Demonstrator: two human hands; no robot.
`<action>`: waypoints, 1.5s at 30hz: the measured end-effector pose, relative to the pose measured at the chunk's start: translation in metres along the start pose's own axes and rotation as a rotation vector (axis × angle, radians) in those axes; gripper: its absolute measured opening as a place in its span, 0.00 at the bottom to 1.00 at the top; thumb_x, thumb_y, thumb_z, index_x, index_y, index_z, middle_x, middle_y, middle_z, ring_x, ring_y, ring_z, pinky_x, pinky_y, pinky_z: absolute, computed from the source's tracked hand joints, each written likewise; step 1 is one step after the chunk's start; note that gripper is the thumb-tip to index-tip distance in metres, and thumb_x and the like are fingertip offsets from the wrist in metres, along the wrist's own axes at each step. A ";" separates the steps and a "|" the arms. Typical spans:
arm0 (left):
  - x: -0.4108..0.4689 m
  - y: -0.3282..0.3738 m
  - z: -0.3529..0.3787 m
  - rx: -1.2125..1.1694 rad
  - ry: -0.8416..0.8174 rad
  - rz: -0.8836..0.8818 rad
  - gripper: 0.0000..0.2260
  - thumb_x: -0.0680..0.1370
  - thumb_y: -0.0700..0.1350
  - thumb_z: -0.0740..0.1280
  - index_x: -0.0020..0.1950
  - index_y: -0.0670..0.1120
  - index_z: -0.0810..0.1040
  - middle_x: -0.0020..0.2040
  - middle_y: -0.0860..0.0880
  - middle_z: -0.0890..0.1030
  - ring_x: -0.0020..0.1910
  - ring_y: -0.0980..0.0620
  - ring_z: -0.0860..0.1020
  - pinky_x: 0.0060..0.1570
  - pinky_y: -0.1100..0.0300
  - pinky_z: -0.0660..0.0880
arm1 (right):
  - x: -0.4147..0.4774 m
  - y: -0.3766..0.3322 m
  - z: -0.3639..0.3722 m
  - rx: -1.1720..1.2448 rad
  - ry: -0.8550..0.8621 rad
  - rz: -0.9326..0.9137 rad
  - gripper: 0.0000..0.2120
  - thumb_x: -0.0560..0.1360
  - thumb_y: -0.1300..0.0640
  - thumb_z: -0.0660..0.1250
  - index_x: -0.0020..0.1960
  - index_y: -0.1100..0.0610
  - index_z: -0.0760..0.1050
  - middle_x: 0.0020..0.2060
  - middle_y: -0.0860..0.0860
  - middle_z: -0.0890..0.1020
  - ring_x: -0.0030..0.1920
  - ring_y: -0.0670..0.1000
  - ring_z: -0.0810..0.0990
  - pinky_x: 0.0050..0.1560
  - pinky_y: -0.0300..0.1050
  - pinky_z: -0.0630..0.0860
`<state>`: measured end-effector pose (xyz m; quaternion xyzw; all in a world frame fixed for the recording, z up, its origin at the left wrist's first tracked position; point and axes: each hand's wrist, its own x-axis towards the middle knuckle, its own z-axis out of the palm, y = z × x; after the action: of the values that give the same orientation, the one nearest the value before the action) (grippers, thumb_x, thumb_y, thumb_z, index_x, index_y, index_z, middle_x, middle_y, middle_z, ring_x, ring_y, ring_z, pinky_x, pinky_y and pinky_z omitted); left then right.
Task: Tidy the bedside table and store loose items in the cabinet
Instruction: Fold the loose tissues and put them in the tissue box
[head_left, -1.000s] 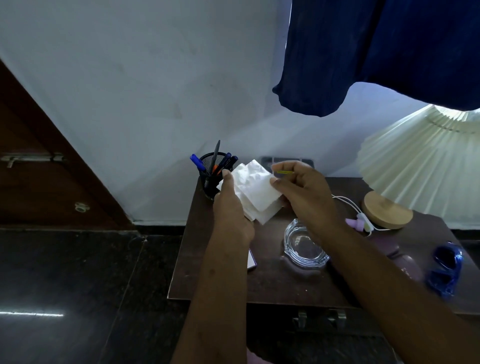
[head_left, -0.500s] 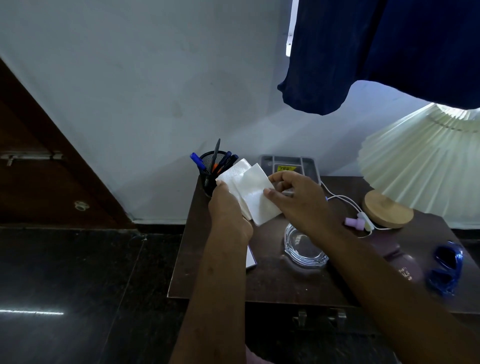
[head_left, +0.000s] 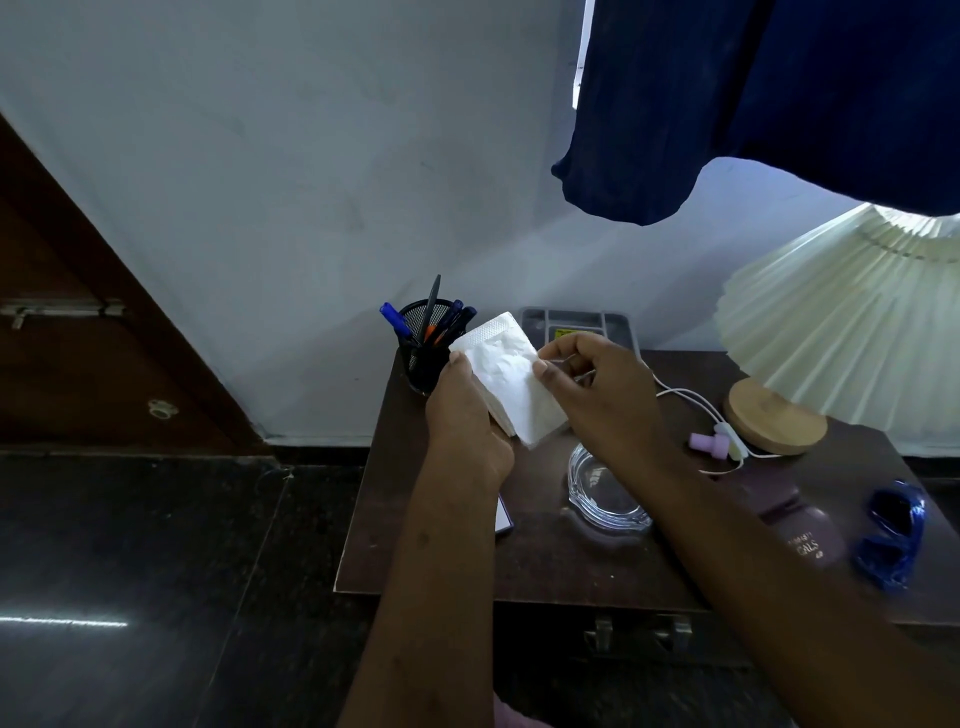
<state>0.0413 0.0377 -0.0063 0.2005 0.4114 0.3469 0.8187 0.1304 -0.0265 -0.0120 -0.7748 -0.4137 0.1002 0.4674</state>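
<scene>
Above the dark brown wooden bedside table (head_left: 545, 561), near its back left corner: one stack of white folded paper napkins (head_left: 506, 382), lifted clear of the tabletop and pinched between both hands. Left hand (head_left: 467, 421) clasps the stack's left edge, thumb on top; right hand (head_left: 602, 389) grips its right edge with thumb and fingers.

On the tabletop:
- black mesh pen holder (head_left: 423, 348) with blue, black and orange pens, back left corner, just beside the napkins;
- grey plastic compartment tray (head_left: 576, 319) against the wall;
- clear glass ashtray (head_left: 605, 488), below the right wrist;
- white cable (head_left: 691, 402) with pale pink plug (head_left: 706, 443);
- cream pleated lamp shade (head_left: 841, 322) on round wooden base (head_left: 774, 415);
- blue sunglasses (head_left: 893, 535), right edge.
</scene>
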 end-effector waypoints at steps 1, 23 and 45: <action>-0.001 0.000 0.001 -0.009 -0.018 -0.004 0.19 0.82 0.52 0.54 0.69 0.44 0.68 0.61 0.41 0.77 0.44 0.45 0.77 0.45 0.50 0.74 | 0.001 0.001 0.001 0.017 0.008 0.007 0.05 0.74 0.54 0.69 0.48 0.53 0.79 0.33 0.41 0.76 0.33 0.39 0.73 0.33 0.23 0.67; -0.007 -0.015 0.013 0.142 -0.100 0.053 0.18 0.79 0.49 0.62 0.67 0.43 0.70 0.59 0.37 0.78 0.55 0.39 0.78 0.59 0.41 0.74 | 0.000 -0.004 0.027 0.598 0.302 0.218 0.04 0.80 0.51 0.57 0.48 0.48 0.70 0.45 0.51 0.79 0.49 0.51 0.79 0.53 0.51 0.76; 0.010 -0.009 -0.008 0.502 0.064 0.140 0.13 0.81 0.43 0.57 0.66 0.44 0.70 0.43 0.46 0.76 0.41 0.48 0.76 0.46 0.50 0.76 | -0.001 0.028 0.003 0.496 -0.547 0.055 0.20 0.69 0.69 0.71 0.54 0.50 0.77 0.54 0.53 0.80 0.48 0.49 0.81 0.47 0.45 0.80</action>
<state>0.0423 0.0389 -0.0219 0.4144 0.4956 0.2958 0.7037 0.1436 -0.0311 -0.0366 -0.5933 -0.4657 0.4134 0.5102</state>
